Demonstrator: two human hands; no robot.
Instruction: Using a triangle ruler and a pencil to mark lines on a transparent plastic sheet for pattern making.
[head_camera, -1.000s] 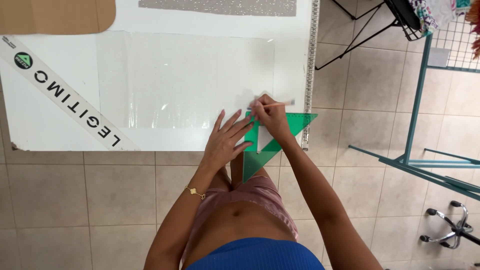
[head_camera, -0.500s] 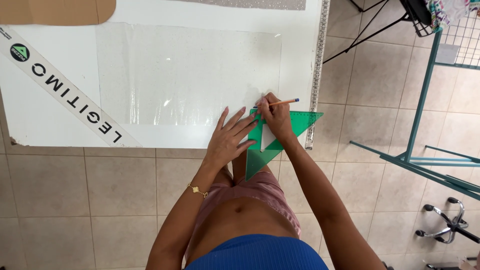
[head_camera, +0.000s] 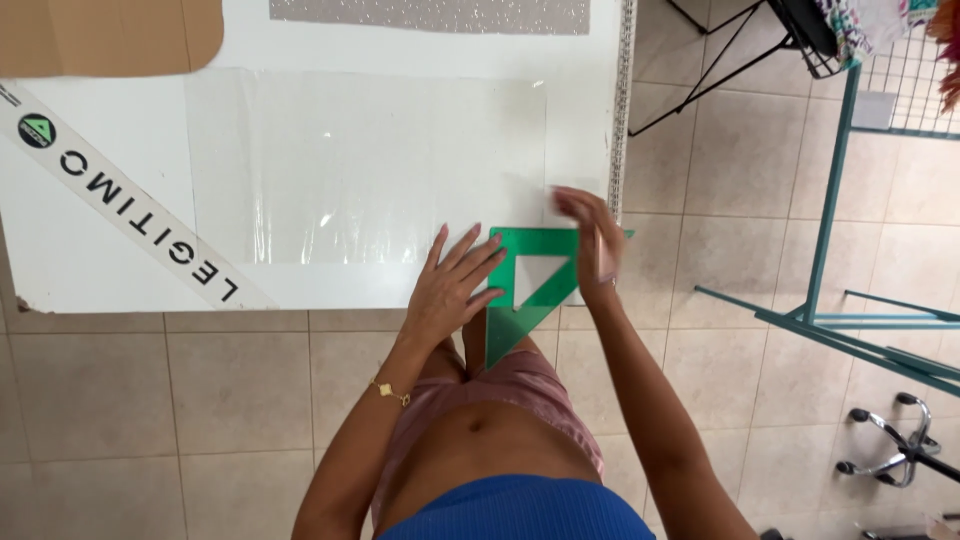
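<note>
My left hand lies flat with spread fingers on the left part of a green triangular set square. The square rests over the front right edge of a white table, and one corner hangs past the edge toward my legs. My right hand is blurred above the square's right corner, fingers curled. A pale bit of the pencil shows under the palm. A clear plastic sheet is spread on the table just beyond both hands.
A brown cardboard piece and a grey speckled sheet lie at the table's far side. A metal ruler runs along its right edge. On the tiled floor to the right stand a green metal rack and a chair base.
My right hand has lifted from marking at the square's top edge and swung to its right corner, now blurred. My left hand stays pressed on the square.
</note>
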